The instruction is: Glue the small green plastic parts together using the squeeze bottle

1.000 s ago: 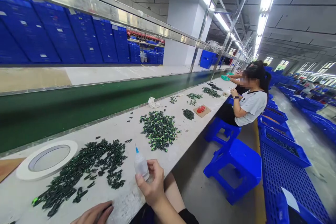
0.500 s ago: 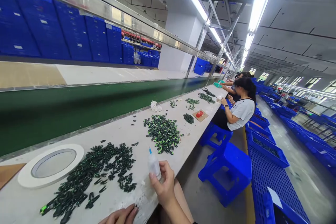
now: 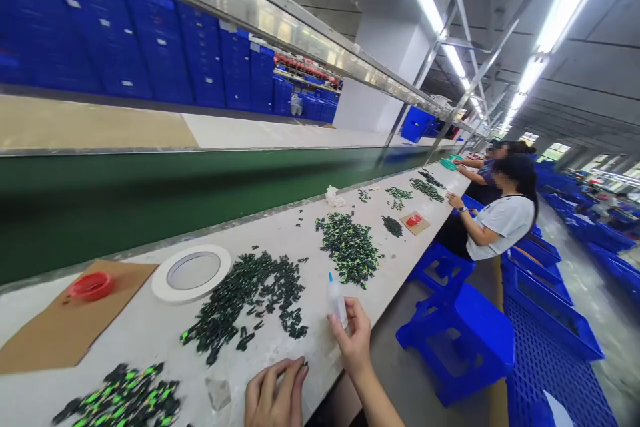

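Near the table's front edge, my right hand (image 3: 354, 337) is wrapped round a small clear bottle (image 3: 337, 303) with a blue tip pointing up. My left hand (image 3: 276, 392) is to its left, low over the white table (image 3: 320, 360), thumb and fingers pinched on a tiny dark piece (image 3: 305, 363). Just beyond it lies a pile of dark green pieces (image 3: 240, 293). Farther along is a pile of dark and bright green pieces (image 3: 350, 247). Another such pile (image 3: 125, 397) is at the lower left.
A white tape roll (image 3: 165, 273) lies beside a brown card (image 3: 45, 340) bearing a red dish (image 3: 91, 285). A green belt (image 3: 150, 200) runs behind the table. Blue stools (image 3: 465, 340) and a seated person (image 3: 505, 213) are at the right.
The view has swung left, bringing the red dish and the lower-left pile into sight. More of my left hand shows. The bottle remains in my right hand.
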### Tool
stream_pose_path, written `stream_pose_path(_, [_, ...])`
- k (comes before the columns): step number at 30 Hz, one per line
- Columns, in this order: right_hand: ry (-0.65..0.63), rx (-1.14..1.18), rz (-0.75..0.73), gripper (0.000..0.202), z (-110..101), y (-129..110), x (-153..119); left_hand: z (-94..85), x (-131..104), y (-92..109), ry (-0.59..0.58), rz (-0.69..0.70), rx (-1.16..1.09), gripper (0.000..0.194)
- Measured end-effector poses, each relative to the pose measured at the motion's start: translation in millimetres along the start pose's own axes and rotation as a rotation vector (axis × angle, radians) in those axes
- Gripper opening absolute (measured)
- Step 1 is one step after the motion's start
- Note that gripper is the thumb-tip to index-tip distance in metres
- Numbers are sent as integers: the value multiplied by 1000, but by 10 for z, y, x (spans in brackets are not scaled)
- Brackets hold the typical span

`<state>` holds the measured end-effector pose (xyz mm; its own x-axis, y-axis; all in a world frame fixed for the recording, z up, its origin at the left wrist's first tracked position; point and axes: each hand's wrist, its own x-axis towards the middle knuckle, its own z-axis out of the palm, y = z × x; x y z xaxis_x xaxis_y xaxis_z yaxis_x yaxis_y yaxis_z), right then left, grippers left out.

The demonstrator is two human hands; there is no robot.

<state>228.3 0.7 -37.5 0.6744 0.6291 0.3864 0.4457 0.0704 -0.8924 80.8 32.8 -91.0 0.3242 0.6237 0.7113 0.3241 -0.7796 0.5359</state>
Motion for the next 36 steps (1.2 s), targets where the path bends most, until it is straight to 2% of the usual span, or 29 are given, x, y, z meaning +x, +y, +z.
stream_pose_path(2, [-16, 9, -7, 22, -13, 15, 23, -49, 52, 35, -18, 15, 36, 22])
stream_pose_path(7, [31, 75, 39, 29, -61, 62, 62, -138, 191, 225, -49, -272, 24, 26])
stream_pose_path(10, [64, 176, 143, 31, -67, 114, 95, -163, 250, 249, -92, -341, -65, 19])
stream_pose_path(14, [143, 448, 337, 35, -62, 151, 187, -194, 243, 193, -118, -422, -105, 16])
stream_pose_path(20, [77, 655, 542, 40, -149, 114, 275, -199, 254, 178, -152, -432, -81, 18])
stream_pose_path(27, [-55, 612, 512, 38, -179, 113, 204, -238, 349, 212, -263, -461, -99, 22])
stream_pose_path(32, [-236, 538, 468, 37, -155, 58, 164, -198, 302, 229, -172, -533, -128, 17])
stream_pose_path(36, [-245, 403, 383, 34, -121, 43, 145, -172, 259, 262, -69, -599, -136, 17])
